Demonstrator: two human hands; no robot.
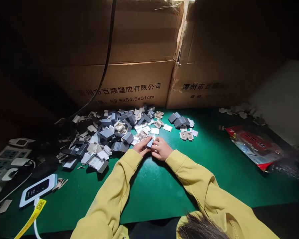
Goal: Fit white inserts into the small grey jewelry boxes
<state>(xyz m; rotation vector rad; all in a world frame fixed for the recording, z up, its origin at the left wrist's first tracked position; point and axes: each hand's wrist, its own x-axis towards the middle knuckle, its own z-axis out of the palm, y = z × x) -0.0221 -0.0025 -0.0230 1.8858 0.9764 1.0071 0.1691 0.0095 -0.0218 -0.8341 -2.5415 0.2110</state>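
A small blue-grey cardboard box (150,143) is held between my two hands above the green table. My left hand (141,146) grips it from the left, with the fingers closed. From the right, my right hand (161,149) pinches it with bent fingers. To the left and behind lies a heap of grey and white folded card pieces (107,134), some made up as small boxes, some flat or partly unfolded. A smaller group of grey boxes (179,120) sits beyond my right hand, with an opened white card piece (186,135) in front of it.
Two large cardboard cartons (139,76) stand along the back. A black cable (107,59) hangs before the left one. At left are a power strip (7,159) and a white device (38,190) with a cable. A red plastic bag (256,144) lies at right on the green table (149,199).
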